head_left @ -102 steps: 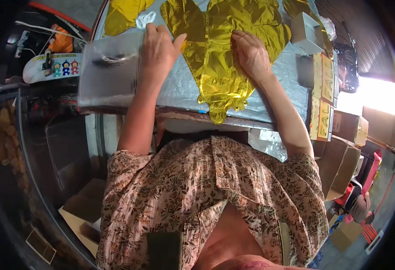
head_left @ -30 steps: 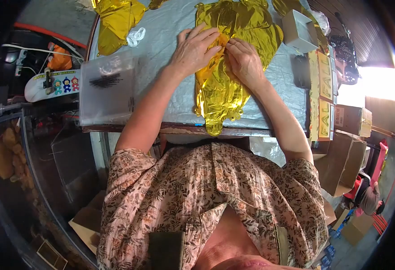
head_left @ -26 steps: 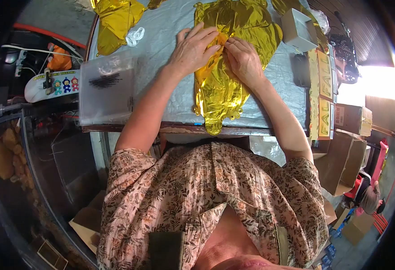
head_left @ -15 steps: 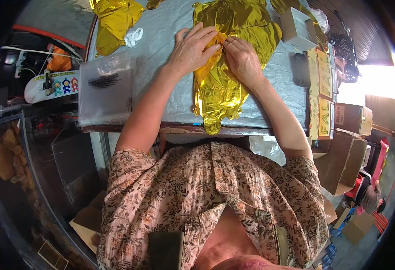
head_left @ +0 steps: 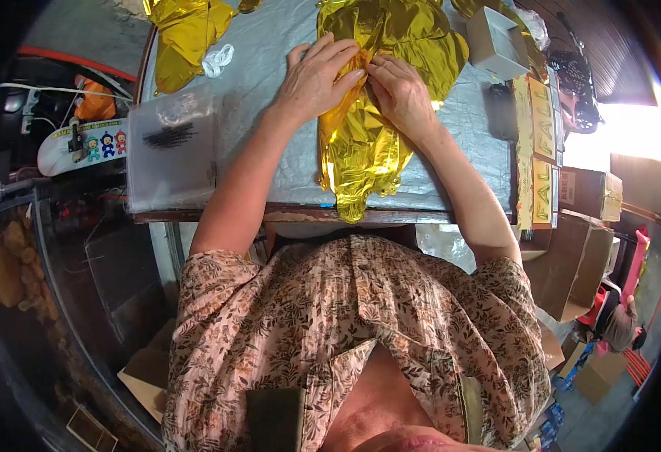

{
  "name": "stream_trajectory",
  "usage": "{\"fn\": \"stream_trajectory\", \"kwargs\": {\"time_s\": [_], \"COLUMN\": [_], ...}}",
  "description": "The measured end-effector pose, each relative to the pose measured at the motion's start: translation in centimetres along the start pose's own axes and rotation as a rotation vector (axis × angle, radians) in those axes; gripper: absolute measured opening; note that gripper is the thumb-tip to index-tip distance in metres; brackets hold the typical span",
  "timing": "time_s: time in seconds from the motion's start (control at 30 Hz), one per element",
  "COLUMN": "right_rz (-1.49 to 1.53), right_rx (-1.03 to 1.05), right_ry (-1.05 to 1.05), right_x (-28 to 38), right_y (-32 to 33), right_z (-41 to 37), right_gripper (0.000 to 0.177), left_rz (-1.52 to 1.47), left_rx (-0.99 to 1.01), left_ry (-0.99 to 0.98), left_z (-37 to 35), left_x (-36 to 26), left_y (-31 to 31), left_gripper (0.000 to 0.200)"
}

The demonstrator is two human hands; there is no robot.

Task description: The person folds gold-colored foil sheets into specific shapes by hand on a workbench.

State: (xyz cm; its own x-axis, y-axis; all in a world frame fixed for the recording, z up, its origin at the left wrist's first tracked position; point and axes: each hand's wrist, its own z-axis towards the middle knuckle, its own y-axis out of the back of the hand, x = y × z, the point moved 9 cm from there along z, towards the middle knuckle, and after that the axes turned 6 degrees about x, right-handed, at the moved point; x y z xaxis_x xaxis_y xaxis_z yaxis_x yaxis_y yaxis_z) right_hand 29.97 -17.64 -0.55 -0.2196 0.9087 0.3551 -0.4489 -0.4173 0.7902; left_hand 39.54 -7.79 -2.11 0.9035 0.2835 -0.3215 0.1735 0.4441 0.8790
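A large shiny gold foil piece (head_left: pixel 372 143) lies crumpled on the covered table (head_left: pixel 259 45), its narrow end hanging over the front edge. My left hand (head_left: pixel 321 79) rests at its left side, with the fingers bent around an orange-gold fold near the middle. Close beside it, my right hand (head_left: pixel 400 87) pinches the same fold between thumb and fingertips. The fingertips of both hands nearly meet there. More gold foil (head_left: pixel 187 41) lies at the table's upper left, near a small white coil (head_left: pixel 217 60).
A clear plastic sheet (head_left: pixel 169 158) covers the table's left corner. At the right stand an open white box (head_left: pixel 496 43) and yellow boxes (head_left: pixel 543 151). Beyond are a skateboard (head_left: pixel 59 151) and cardboard boxes (head_left: pixel 575 264). A person (head_left: pixel 620 324) is at the far right.
The whole view has shifted slightly. Both hands stay at the same fold, with only a small change in the fingers.
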Motion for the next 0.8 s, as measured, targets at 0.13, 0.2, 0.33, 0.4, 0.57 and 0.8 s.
{"fn": "stream_trajectory", "kwargs": {"time_s": [0.13,0.2,0.33,0.4,0.57,0.8], "right_rz": [-0.035,-0.128,-0.130,-0.144,-0.113,-0.070], "right_rx": [-0.040,-0.085,-0.005,0.012,0.006,-0.045], "right_ry": [-0.033,-0.047,-0.001,-0.002,0.017,-0.022], "right_x": [0.1,0.7,0.5,-0.3,-0.8,2.1], "right_y": [1.3,2.6,1.1,0.2,-0.1,2.5], "right_z": [0.2,0.6,0.0,-0.4,-0.5,0.9], "right_gripper": [0.034,0.043,0.043,0.039,0.029,0.017], "left_rz": [0.009,0.028,0.031,0.035,-0.144,-0.303], "left_rx": [-0.008,-0.022,-0.023,0.002,0.107,-0.026], "left_ry": [0.011,-0.014,-0.017,-0.010,0.070,-0.041], "left_z": [0.0,-0.1,-0.3,-0.2,0.6,-0.4], "left_x": [0.2,0.2,0.1,0.4,-0.5,-0.4], "left_y": [0.0,-0.1,-0.2,-0.5,1.5,2.7], "left_gripper": [0.050,0.051,0.049,0.050,0.052,0.049]}}
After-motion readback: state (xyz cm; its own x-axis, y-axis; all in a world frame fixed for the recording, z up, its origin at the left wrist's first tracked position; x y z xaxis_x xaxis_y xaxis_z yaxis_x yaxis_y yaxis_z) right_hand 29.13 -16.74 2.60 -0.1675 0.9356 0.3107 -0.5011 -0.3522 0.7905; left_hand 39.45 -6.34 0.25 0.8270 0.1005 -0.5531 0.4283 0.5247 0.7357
